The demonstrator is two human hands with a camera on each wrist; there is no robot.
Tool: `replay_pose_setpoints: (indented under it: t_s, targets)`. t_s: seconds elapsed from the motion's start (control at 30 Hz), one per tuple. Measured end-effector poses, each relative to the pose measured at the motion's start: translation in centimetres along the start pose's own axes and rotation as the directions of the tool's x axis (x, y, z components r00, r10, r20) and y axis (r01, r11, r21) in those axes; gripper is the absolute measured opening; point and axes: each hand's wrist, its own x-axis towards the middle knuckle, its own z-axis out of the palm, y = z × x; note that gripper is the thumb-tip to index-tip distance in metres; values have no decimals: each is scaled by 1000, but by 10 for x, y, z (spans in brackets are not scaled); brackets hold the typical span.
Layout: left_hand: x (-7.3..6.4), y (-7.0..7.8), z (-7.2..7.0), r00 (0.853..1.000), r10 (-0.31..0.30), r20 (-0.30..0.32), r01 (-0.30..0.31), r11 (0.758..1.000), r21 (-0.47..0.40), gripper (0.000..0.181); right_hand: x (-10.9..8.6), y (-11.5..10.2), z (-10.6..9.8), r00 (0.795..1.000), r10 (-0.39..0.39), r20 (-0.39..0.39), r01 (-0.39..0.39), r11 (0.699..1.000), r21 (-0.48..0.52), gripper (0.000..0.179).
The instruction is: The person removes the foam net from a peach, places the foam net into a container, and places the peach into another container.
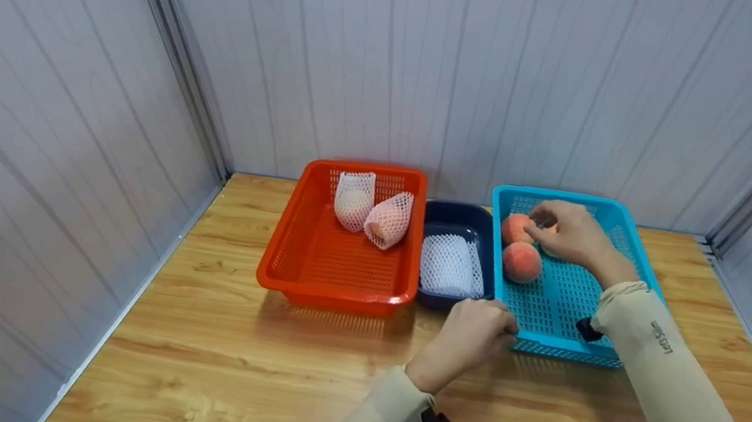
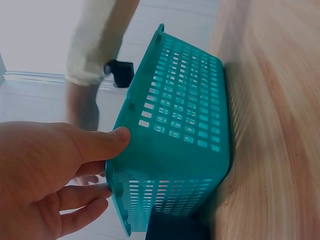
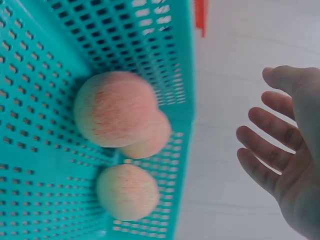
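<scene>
Inside the blue basket (image 1: 551, 343) at the right lie three peaches; the front one (image 1: 522, 262) and another behind it (image 1: 516, 229) show clearly, while my right hand partly covers the third. Fingers spread and holding nothing, my right hand (image 1: 573, 233) hovers above them; the right wrist view has this hand (image 3: 285, 140) apart from the peaches (image 3: 117, 109). At the basket's near left corner, my left hand (image 1: 472, 336) grips the rim. Its thumb (image 2: 112, 140) presses the corner in the left wrist view, with other fingers by the rim.
A red basket (image 1: 336, 291) on the left contains two peaches in white foam nets (image 1: 354, 201). Between the baskets sits a dark blue basin (image 1: 459, 215) with white foam net sleeves (image 1: 447, 264). Light panelled walls (image 1: 367, 57) enclose the wooden table (image 1: 218, 364).
</scene>
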Motion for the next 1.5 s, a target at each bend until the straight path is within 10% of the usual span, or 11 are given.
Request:
replay_pose_setpoints:
  t_s: [0.43,1.23,1.5]
  targets:
    - [-1,-6,3,1000,3,-28,-4,999,-34,8,-49,-36,-19,990,-137,-26,136,991,-9,15]
    - [-10,-6,7,989,76,-125,-76,997,12,7,-116,-65,21,941,-299,-160,326,928,181,16]
    - [-12,-11,7,968,216,-126,-211,976,49,19,-125,-61,31,947,-286,-149,310,934,180,14]
